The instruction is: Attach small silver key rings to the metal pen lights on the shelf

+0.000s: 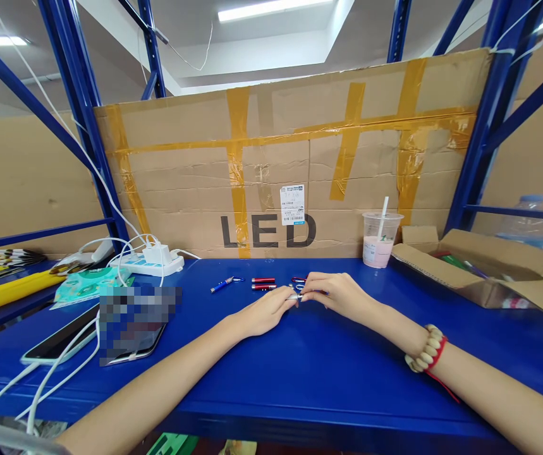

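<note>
Silver tube [294,296], one, small, just right of the frame's centre, between two bare hands. The left hand [264,309] is closed on it, fingers pinching its body; the right hand [337,294] pinches its right end between thumb and fingers.

Nearest, at lower left on a blue table [299,392], lie two phones: one dark-screened [65,335], the other [141,354] mostly blurred out, with white cables [65,351] beside and across them. At lower right, the right wrist wears one bead bracelet [430,354] and one red cord [439,355].

Just beyond the hands, around the centre, are two red tubes [264,287], one above the other in the frame, one blue tube [222,285] with a clip to their left, and one red clip [298,280] near the right fingertips. Any tiny pieces there are too small to count.

Farther back, one teal packet [86,284] and one white power strip [152,264] sit at middle left. At middle right stand one cup [378,243] of pink drink with one straw [384,215] and one open box [442,272].

Behind them, one cardboard sheet [181,189] spans the frame, bearing three printed letters, "LED", and one white label [292,205]. Three ceiling lights [271,9] show along the top.
</note>
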